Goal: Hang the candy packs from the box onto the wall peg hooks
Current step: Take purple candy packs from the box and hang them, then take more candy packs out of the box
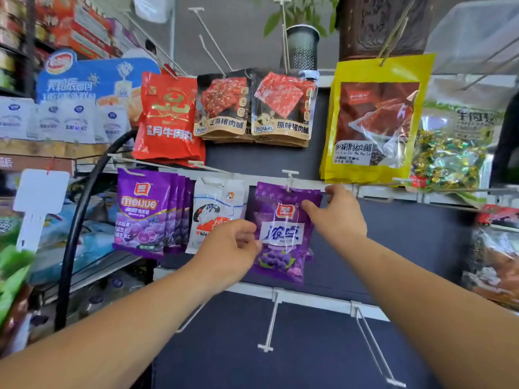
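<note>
Purple candy pack [282, 234], light and crinkly-soft, pinched by left hand [229, 245] mid-edge, right hand [335, 216] top corner.

Above the hands hung a red beef-snack bag [170, 119], two dark pork-jerky packs [254, 106] and, up to the right, a yellow jerky pouch [375, 119]. A metal mesh cup [302, 46] stood higher. A black curved tube [81, 209] arched at far left.
</note>
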